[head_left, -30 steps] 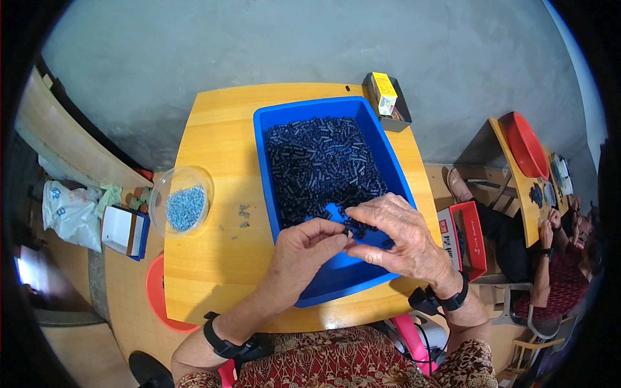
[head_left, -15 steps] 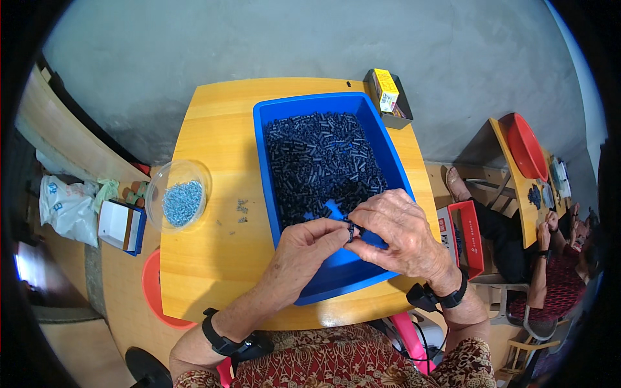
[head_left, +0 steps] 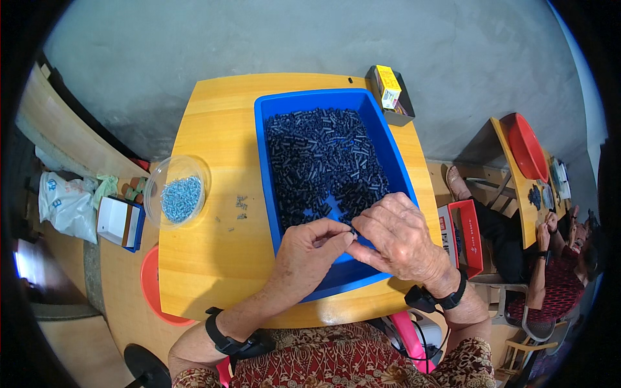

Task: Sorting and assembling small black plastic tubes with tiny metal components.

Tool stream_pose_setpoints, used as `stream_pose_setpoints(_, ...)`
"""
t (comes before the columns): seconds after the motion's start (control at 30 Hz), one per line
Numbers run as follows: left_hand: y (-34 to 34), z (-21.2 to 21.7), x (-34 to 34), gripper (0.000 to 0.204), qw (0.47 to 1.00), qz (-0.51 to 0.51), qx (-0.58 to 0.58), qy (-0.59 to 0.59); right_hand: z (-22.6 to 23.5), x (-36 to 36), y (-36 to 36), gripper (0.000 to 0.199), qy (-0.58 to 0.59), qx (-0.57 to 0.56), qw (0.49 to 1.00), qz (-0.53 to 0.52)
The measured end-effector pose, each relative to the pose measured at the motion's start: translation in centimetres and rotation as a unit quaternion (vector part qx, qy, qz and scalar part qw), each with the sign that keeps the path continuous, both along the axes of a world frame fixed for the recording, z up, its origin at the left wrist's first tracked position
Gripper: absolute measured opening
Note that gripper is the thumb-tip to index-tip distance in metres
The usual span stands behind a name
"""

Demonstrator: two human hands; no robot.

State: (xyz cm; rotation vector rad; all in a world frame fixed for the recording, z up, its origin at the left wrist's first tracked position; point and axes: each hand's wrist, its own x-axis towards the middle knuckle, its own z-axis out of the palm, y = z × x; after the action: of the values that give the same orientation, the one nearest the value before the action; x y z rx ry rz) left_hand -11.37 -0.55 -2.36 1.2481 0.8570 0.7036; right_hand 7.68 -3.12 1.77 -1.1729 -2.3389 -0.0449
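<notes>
Over the near end of a blue plastic tray (head_left: 396, 152), my hands meet fingertip to fingertip. Thumb and forefinger of my left hand (head_left: 305, 255) pinch a small black plastic piece (head_left: 353, 233), mostly covered by the fingers. My right hand (head_left: 402, 240) is closed at the same spot, its fingertips pressed on that piece. Whether a screw is between them is hidden. Many short black tube-like pieces (head_left: 317, 152) fill the tray, with a patch of blue bottom showing near my fingers. To the left, a clear round tub (head_left: 152, 197) holds small silvery screws (head_left: 181, 199).
Several small metal bits (head_left: 242, 204) lie on the wooden table (head_left: 226, 136). A dark box (head_left: 402, 116) with a yellow carton (head_left: 388, 87) sits at the far right corner. Red basins (head_left: 154, 291) and a red crate (head_left: 471, 236) flank the table. At right, another person works at a second table.
My fingers have closed in further round the black piece, which shows less now. My right hand has turned slightly; both hands stay over the tray's near end.
</notes>
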Motion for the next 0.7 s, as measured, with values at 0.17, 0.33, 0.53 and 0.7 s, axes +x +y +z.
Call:
stream_pose_setpoints(0.17,0.1,0.2,-0.2,0.017,1.000,-0.011,-0.023,0.013,0.9,0.9,0.4,0.027,0.072,-0.100,0.992,0.023)
stream_pose_setpoints(0.33,0.2,-0.3,0.0,0.018,0.997,-0.030,-0.054,-0.043,0.5,1.4,0.7,0.018,0.197,-0.180,0.964,0.012)
stream_pose_setpoints(0.53,0.0,-0.5,0.3,0.018,0.999,-0.008,-0.024,-0.033,-0.3,0.7,0.2,0.009,0.198,-0.188,0.962,-0.010)
stream_pose_setpoints(0.7,0.0,-0.6,0.2,0.017,1.000,0.018,0.011,-0.014,-0.4,0.0,-0.5,0.015,0.209,-0.173,0.961,-0.043)
